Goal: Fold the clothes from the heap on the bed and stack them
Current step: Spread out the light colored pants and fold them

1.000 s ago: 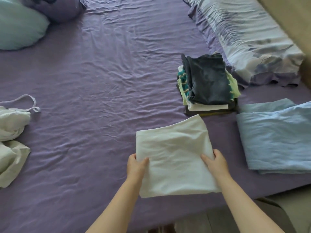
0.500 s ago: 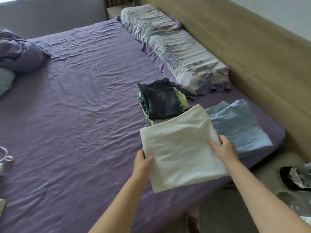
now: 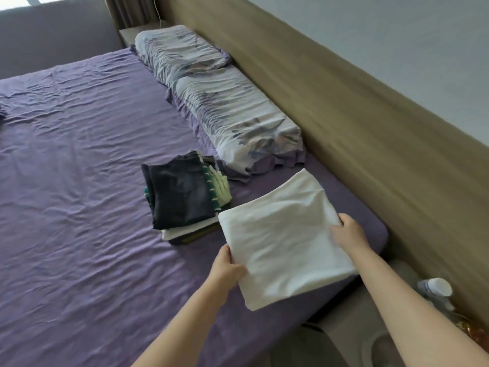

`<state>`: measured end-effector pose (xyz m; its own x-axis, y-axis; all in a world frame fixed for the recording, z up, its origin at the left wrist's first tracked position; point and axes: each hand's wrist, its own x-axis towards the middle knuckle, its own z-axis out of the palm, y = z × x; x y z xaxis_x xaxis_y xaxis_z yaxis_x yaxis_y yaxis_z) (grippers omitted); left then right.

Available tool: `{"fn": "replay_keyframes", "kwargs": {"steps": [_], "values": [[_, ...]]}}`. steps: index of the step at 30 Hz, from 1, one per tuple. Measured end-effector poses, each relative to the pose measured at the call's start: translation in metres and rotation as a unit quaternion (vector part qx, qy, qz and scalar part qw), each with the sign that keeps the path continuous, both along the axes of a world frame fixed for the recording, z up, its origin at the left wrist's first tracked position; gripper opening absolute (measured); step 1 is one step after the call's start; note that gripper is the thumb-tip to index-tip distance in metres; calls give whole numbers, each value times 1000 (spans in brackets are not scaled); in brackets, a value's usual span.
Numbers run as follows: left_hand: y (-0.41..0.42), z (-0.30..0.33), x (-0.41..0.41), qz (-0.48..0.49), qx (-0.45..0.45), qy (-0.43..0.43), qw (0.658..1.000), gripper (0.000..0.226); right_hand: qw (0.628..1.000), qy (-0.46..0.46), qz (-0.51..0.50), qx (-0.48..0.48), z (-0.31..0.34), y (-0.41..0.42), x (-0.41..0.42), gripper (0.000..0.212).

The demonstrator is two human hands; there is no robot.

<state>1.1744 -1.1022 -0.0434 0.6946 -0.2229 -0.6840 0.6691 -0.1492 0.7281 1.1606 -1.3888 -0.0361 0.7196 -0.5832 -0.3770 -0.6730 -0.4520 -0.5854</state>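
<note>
The folded white cloth [image 3: 283,239] is held flat near the right front corner of the bed [image 3: 79,181], just beside the stack of folded clothes [image 3: 185,200]. The left hand [image 3: 227,266] pinches its near left edge and the right hand [image 3: 348,230] grips its right edge, both closed on the cloth. To place it well, I think both hands should keep it level, lower it square with no corner hanging, then release together so the folds stay.

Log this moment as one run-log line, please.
step: stacking | left hand + right hand: gripping folded white cloth | beside: dark-topped stack
</note>
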Motion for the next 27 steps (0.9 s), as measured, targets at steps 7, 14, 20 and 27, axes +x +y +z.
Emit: {"fn": "replay_keyframes", "kwargs": {"steps": [7, 14, 20, 27], "values": [[-68, -39, 13, -27, 27, 7, 999, 60, 1000, 6, -16, -3, -33, -62, 10, 11], [-106, -63, 16, -140, 124, -22, 982, 84, 998, 27, 57, -8, -61, -68, 17, 50], [-118, -70, 0, -509, 400, -170, 742, 76, 913, 222, 324, -108, -86, -9, 1, 68], [-90, -58, -5, -481, 404, -126, 768, 53, 897, 279, 323, -118, -77, 20, 11, 63]]}}
